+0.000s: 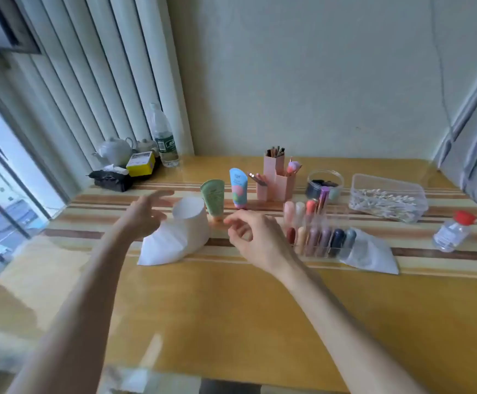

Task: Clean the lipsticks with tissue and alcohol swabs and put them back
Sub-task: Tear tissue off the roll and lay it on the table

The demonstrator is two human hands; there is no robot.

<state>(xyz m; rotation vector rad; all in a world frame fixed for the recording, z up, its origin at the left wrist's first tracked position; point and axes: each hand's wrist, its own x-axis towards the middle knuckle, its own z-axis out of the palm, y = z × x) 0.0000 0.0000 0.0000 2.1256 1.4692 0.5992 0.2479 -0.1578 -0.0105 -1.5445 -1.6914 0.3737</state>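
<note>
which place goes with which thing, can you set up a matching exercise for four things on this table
Things:
1. tissue roll
2. swab box
3. red-capped bottle
4. water bottle

Places:
a. back left, by the curtain
b. furthest right on the table
c. just left of the green tube
d. behind and right of the lipstick organizer

Pairs: 1-c, 2-d, 3-b, 4-a

One head-worn wide-angle view, looking forward and down over the tabletop (231, 308) toward the wall (317, 81). Both forearms (345, 322) enter from bottom edge; fingers (232, 222) sit mid-frame, fairly near the lens, wall well beyond them. Frame edges bend.
</note>
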